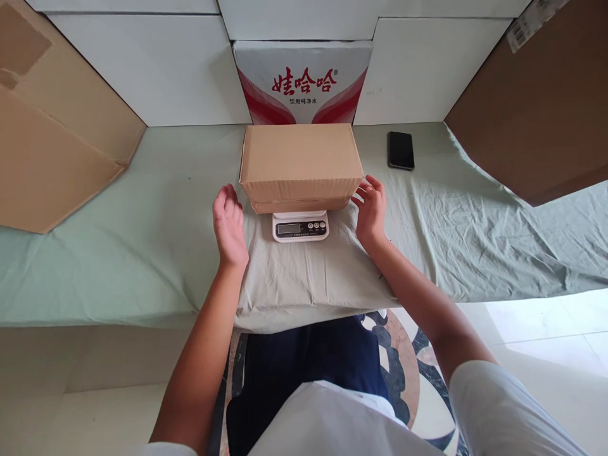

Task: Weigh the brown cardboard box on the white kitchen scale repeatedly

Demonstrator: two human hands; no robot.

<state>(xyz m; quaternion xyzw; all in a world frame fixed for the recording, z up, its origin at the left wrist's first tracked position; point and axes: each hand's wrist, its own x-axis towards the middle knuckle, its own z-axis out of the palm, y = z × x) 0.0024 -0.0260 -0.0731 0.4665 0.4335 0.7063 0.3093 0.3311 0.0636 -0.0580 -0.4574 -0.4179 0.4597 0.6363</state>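
A brown cardboard box (301,155) rests on a small white digital kitchen scale (301,227), hiding most of it. Only the scale's front panel shows, with a display and three buttons; no reading can be made out. My left hand (229,225) stands on edge just left of the box, fingers extended and apart from it. At the box's right front corner is my right hand (371,208), its fingers loosely curved and spread. Those fingertips are at or very near the cardboard; I cannot tell whether they touch.
Green cloth (156,253) covers the table. A black smartphone (401,151) lies right of the box. Behind stands a white and red printed carton (304,82) against white panels. Large cardboard pieces flank the area, one at left (61,126) and one at right (536,114).
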